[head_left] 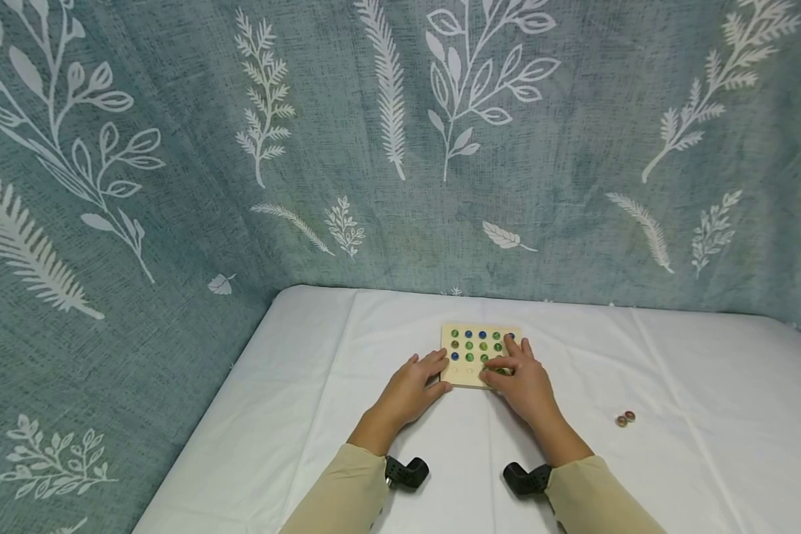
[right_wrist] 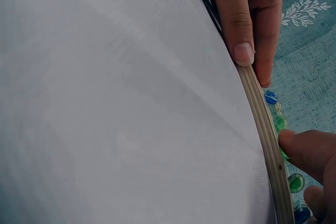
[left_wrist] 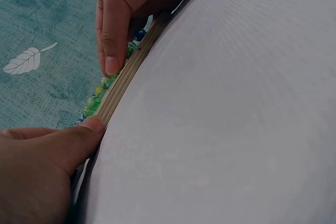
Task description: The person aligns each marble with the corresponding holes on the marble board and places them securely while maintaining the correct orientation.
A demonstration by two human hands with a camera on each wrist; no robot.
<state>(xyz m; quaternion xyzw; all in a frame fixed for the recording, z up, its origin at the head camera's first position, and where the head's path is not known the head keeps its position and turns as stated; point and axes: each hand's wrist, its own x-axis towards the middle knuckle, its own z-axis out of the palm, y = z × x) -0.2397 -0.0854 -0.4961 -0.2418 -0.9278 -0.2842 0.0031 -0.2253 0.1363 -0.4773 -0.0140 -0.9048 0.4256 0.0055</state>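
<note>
A square wooden board [head_left: 449,377] lies on the white table and carries rows of blue and green marbles [head_left: 469,345]. My left hand [head_left: 437,373] holds the board's front left corner, thumb [left_wrist: 89,128] against the front edge [left_wrist: 131,72] and a finger over the top. My right hand [head_left: 502,368] lies over the board's front right part. Its thumb [left_wrist: 112,51] and a finger [right_wrist: 307,150] pinch a green marble [right_wrist: 284,154] in the front row. Other marbles [right_wrist: 271,97] show along the edge [right_wrist: 262,124].
Two loose brownish marbles [head_left: 625,418] lie on the white cloth-covered table [head_left: 707,415] to the right of the board. A teal curtain with a white leaf pattern [head_left: 400,148] hangs close behind and to the left. The table's left edge runs near my left arm.
</note>
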